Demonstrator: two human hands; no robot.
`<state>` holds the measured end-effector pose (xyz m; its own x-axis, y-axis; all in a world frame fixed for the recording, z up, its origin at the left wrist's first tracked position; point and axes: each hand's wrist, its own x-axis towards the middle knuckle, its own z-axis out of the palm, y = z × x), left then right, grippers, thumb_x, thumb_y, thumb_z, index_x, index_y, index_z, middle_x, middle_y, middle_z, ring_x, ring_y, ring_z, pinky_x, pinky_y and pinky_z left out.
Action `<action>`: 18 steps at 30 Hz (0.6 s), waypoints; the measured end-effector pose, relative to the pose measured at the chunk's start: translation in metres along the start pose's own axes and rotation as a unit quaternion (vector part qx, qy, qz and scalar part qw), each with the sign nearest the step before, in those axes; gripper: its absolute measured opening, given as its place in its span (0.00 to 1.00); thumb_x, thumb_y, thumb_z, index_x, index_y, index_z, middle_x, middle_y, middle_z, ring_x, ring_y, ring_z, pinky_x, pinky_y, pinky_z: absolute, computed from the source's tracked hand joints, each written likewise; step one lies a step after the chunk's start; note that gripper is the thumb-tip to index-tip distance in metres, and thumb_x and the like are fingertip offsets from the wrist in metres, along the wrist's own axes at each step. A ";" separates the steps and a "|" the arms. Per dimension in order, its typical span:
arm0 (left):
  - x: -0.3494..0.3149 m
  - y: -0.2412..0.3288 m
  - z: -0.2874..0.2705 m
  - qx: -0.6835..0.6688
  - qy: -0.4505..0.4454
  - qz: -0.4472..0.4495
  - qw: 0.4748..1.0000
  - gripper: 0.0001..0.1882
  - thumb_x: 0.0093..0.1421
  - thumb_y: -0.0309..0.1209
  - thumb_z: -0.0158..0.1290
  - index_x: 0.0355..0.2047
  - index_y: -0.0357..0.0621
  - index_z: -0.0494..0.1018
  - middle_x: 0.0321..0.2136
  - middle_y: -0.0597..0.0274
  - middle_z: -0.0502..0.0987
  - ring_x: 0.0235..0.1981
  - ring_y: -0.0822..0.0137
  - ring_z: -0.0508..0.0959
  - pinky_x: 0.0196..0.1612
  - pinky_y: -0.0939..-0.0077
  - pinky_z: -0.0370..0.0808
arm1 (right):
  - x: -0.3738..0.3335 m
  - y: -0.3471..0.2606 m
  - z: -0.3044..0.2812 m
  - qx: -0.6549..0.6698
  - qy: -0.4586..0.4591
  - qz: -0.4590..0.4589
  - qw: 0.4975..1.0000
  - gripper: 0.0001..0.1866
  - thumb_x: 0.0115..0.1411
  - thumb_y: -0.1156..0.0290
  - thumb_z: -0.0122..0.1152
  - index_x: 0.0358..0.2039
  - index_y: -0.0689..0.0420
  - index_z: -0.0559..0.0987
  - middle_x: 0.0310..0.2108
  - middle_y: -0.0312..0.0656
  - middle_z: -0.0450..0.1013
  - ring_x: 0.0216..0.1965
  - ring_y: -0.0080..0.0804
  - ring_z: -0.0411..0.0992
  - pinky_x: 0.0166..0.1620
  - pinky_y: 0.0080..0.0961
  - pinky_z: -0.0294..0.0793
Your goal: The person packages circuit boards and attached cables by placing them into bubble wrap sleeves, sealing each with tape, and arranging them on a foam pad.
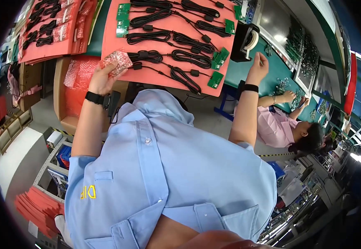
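Observation:
My left hand (102, 78) is closed on a small packet of pink bubble wrap (119, 62) at the near left edge of a pink foam sheet (114, 89). A black bundled cable (147, 57) runs out from the packet's right side. What lies inside the wrap is hidden. To the right, my right hand (258, 68) is raised just in front of a black tape dispenser (240, 45) with a roll of tape (253, 40). Its fingers are pinched together; anything between them is too small to make out.
Several coiled black cables (149, 36) with green circuit boards (122, 28) lie in rows on the foam. Wrapped ones sit on a stacked pink sheet (50, 47) at left, above a cardboard box (60, 93) of bubble wrap. A co-worker in pink (278, 128) handles parts at right.

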<state>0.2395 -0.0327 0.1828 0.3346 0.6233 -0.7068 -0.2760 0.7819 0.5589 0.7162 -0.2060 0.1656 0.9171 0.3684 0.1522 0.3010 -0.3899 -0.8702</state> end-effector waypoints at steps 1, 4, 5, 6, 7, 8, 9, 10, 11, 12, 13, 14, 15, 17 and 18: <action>0.007 0.000 -0.001 0.004 0.003 -0.011 1.000 0.14 0.60 0.19 0.46 0.47 0.34 0.66 0.44 0.52 0.74 0.46 0.56 0.75 0.49 0.57 0.77 | 0.023 0.043 -0.010 -0.002 0.009 0.000 1.000 0.16 0.57 0.63 0.61 0.38 0.64 0.78 0.34 0.41 0.75 0.34 0.26 0.72 0.36 0.22 0.70; 0.009 -0.001 0.011 0.013 0.014 -0.016 1.000 0.13 0.60 0.20 0.46 0.46 0.33 0.67 0.43 0.53 0.74 0.46 0.57 0.75 0.50 0.59 0.76 | 0.057 0.108 -0.017 -0.139 -0.103 0.155 0.973 0.25 0.56 0.51 0.59 0.43 0.61 0.77 0.41 0.44 0.74 0.40 0.33 0.70 0.42 0.31 0.68; 0.007 0.002 0.015 0.022 0.021 -0.012 0.999 0.12 0.60 0.20 0.47 0.44 0.31 0.68 0.42 0.53 0.73 0.45 0.57 0.75 0.51 0.60 0.76 | 0.060 0.113 -0.014 -0.117 -0.128 0.189 0.967 0.26 0.56 0.48 0.58 0.43 0.59 0.77 0.43 0.44 0.73 0.43 0.35 0.69 0.45 0.35 0.66; 0.005 0.003 0.016 0.027 0.029 -0.006 0.999 0.11 0.60 0.21 0.48 0.43 0.30 0.68 0.42 0.53 0.73 0.45 0.58 0.75 0.52 0.62 0.75 | 0.064 0.110 -0.009 -0.096 -0.154 0.221 0.958 0.28 0.55 0.46 0.57 0.44 0.58 0.77 0.45 0.44 0.72 0.46 0.36 0.67 0.48 0.38 0.64; 0.004 0.002 0.015 0.029 0.034 -0.005 0.999 0.11 0.60 0.21 0.48 0.43 0.30 0.68 0.42 0.53 0.73 0.45 0.58 0.75 0.52 0.62 0.75 | 0.065 0.106 -0.006 -0.076 -0.179 0.253 0.948 0.30 0.55 0.43 0.56 0.45 0.56 0.77 0.48 0.44 0.71 0.49 0.37 0.66 0.50 0.42 0.62; 0.006 0.003 0.013 0.030 0.037 -0.015 0.999 0.11 0.60 0.21 0.48 0.43 0.31 0.68 0.42 0.54 0.74 0.44 0.58 0.75 0.50 0.62 0.76 | 0.067 0.101 -0.005 -0.073 -0.182 0.254 0.947 0.30 0.55 0.43 0.56 0.45 0.56 0.77 0.48 0.44 0.71 0.49 0.37 0.66 0.50 0.42 0.62; 0.008 0.004 0.010 0.031 0.041 -0.026 0.998 0.11 0.59 0.20 0.48 0.43 0.32 0.69 0.42 0.54 0.74 0.44 0.58 0.76 0.48 0.63 0.77 | 0.067 0.094 -0.006 -0.062 -0.197 0.273 0.940 0.29 0.54 0.44 0.56 0.45 0.55 0.77 0.48 0.43 0.70 0.50 0.37 0.64 0.51 0.43 0.61; 0.008 0.005 0.007 0.032 0.043 -0.038 0.998 0.11 0.59 0.20 0.48 0.43 0.33 0.69 0.42 0.54 0.74 0.43 0.58 0.76 0.47 0.63 0.79 | 0.067 0.089 -0.008 -0.051 -0.212 0.291 0.932 0.28 0.54 0.44 0.57 0.45 0.54 0.78 0.49 0.42 0.70 0.52 0.36 0.63 0.52 0.43 0.59; 0.009 0.005 0.007 0.035 0.040 -0.039 0.998 0.11 0.59 0.20 0.48 0.43 0.33 0.69 0.42 0.54 0.74 0.43 0.58 0.76 0.47 0.63 0.79 | 0.065 0.087 -0.014 -0.041 -0.222 0.310 0.924 0.27 0.54 0.45 0.57 0.45 0.53 0.78 0.50 0.41 0.69 0.53 0.36 0.62 0.52 0.44 0.58; 0.008 0.005 0.005 0.038 0.042 -0.038 0.998 0.10 0.59 0.20 0.48 0.42 0.33 0.69 0.41 0.54 0.75 0.43 0.58 0.76 0.46 0.64 0.79 | 0.065 0.088 -0.015 -0.041 -0.218 0.311 0.924 0.27 0.54 0.45 0.57 0.45 0.53 0.78 0.50 0.41 0.69 0.53 0.36 0.62 0.52 0.44 0.58; 0.009 0.005 0.005 0.043 0.042 -0.036 0.998 0.10 0.59 0.20 0.48 0.42 0.33 0.69 0.41 0.54 0.75 0.42 0.59 0.77 0.46 0.65 0.79 | 0.066 0.090 -0.013 -0.047 -0.221 0.313 0.922 0.27 0.54 0.45 0.57 0.44 0.53 0.78 0.50 0.41 0.69 0.53 0.35 0.61 0.53 0.44 0.58; 0.011 0.005 0.006 0.046 0.042 -0.035 0.997 0.10 0.59 0.20 0.48 0.42 0.33 0.70 0.41 0.55 0.75 0.42 0.59 0.77 0.46 0.66 0.79 | 0.068 0.090 -0.010 -0.054 -0.225 0.315 0.920 0.26 0.54 0.45 0.57 0.44 0.53 0.78 0.50 0.40 0.69 0.54 0.34 0.61 0.53 0.44 0.57; 0.013 0.004 0.007 0.048 0.037 -0.036 0.998 0.10 0.59 0.20 0.48 0.42 0.33 0.70 0.41 0.55 0.75 0.42 0.59 0.77 0.46 0.66 0.79 | 0.068 0.091 -0.010 -0.061 -0.228 0.317 0.919 0.26 0.54 0.45 0.57 0.43 0.53 0.78 0.50 0.39 0.68 0.54 0.33 0.60 0.53 0.44 0.56; 0.013 0.008 0.008 0.061 0.031 -0.029 0.997 0.10 0.60 0.21 0.49 0.42 0.33 0.70 0.41 0.55 0.75 0.42 0.60 0.77 0.45 0.67 0.79 | 0.061 0.085 -0.004 -0.030 -0.225 0.295 0.928 0.24 0.54 0.48 0.58 0.42 0.54 0.79 0.49 0.39 0.69 0.51 0.31 0.62 0.51 0.38 0.58; 0.013 0.008 0.008 0.067 0.028 -0.026 0.997 0.10 0.60 0.21 0.49 0.43 0.33 0.70 0.41 0.55 0.75 0.42 0.60 0.77 0.45 0.67 0.79 | 0.058 0.081 -0.003 -0.001 -0.222 0.272 0.936 0.22 0.55 0.50 0.59 0.40 0.55 0.80 0.47 0.40 0.71 0.47 0.29 0.64 0.50 0.31 0.60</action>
<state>0.2490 -0.0182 0.1819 0.2928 0.5840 -0.7571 -0.1357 0.8092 0.5716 0.7949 -0.2185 0.1053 0.7359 0.4300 -0.5231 -0.1778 -0.6227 -0.7620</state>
